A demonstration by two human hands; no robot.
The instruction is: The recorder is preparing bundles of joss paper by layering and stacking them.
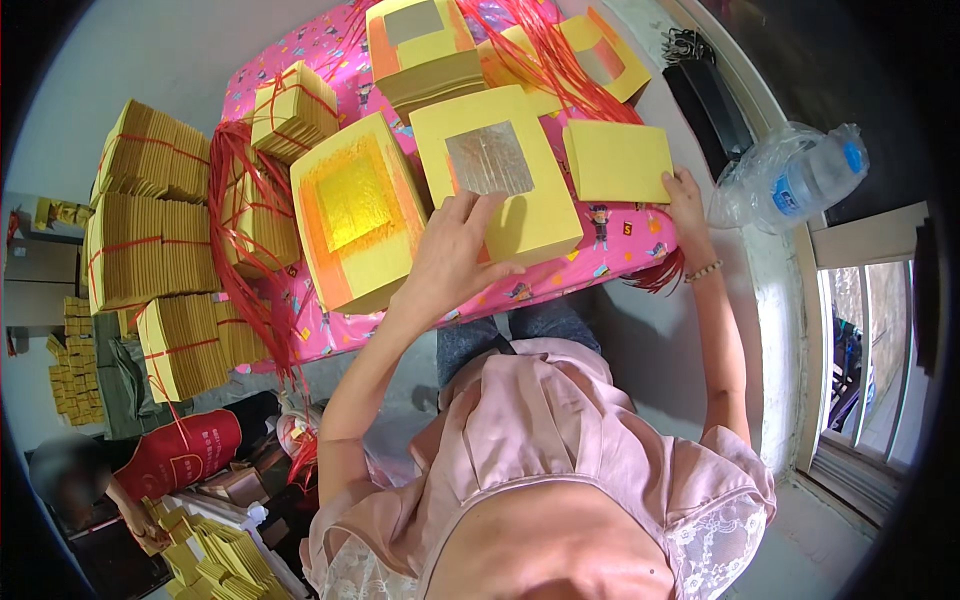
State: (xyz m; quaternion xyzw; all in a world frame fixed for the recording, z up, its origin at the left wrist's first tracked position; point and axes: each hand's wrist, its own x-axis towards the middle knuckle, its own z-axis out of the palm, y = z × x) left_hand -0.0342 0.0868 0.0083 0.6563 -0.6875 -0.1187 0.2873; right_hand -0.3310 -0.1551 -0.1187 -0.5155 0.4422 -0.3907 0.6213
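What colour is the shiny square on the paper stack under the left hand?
Silver, on the yellow paper stack, seen in the head view.

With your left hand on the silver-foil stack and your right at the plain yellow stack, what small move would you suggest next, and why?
Probably lift the top sheet of the silver-foil stack with the left hand and carry it towards the plain yellow stack. The left fingers already lie spread on that stack's near edge, while the right hand only touches the plain stack's near corner, seemingly steadying it.
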